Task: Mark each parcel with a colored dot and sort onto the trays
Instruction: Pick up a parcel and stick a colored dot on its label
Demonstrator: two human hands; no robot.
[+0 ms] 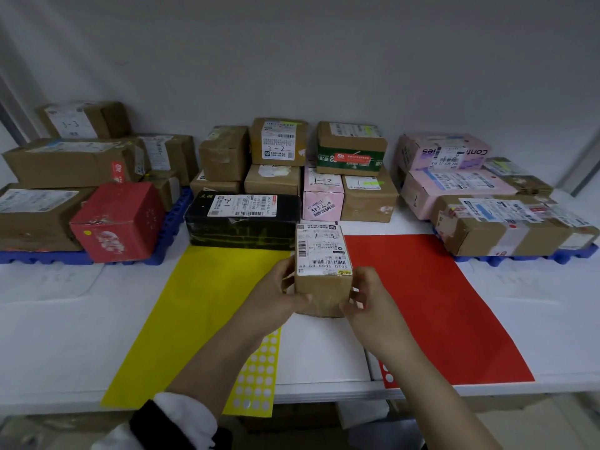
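Left hand [279, 295], right hand [367, 303] grip small cardboard parcel [323, 271] between coloured sheets

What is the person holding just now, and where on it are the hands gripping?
A small brown cardboard parcel with a white shipping label on top. The left hand grips its left side, the right hand its right side, near the front corners.

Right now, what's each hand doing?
Left hand: closed on the left side of the small brown cardboard parcel.
Right hand: closed on the same parcel's right side.
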